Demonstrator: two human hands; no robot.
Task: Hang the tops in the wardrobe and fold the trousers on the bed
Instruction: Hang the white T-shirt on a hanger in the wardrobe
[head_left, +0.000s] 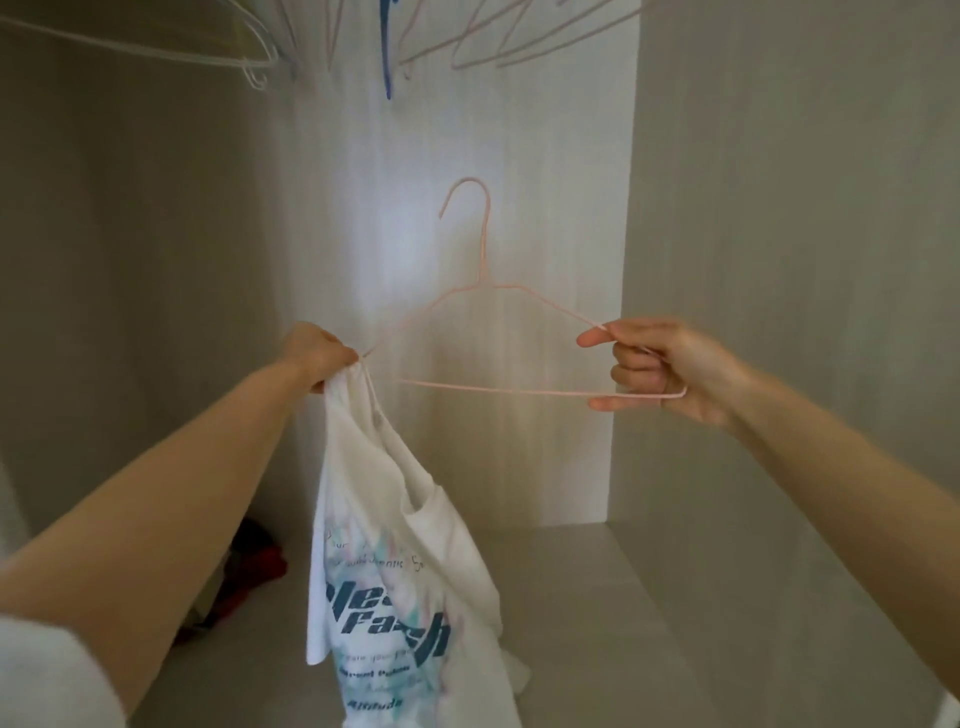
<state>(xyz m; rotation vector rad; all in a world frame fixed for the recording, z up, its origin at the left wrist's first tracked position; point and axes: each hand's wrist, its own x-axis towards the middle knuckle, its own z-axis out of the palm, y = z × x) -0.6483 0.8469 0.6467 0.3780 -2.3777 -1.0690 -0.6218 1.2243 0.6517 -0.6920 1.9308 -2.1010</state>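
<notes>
I face the open wardrobe (441, 130), its shelf below my arms. The white printed T-shirt (384, 545) hangs from my left hand (319, 356), whose fingers are curled round its bunched top at the left end of the pink hanger (498, 389). My right hand (665, 364) fingers curl round the hanger's right end. Spare hangers (467, 47) hang overhead.

The hanger (519, 390) is showing as thin pink wire, probably plastic-coated. The T-shirt (395, 571) is showing soft white printed cloth. The wardrobe panel (545, 156) is presenting a matt, pale wood-grain finish.
</notes>
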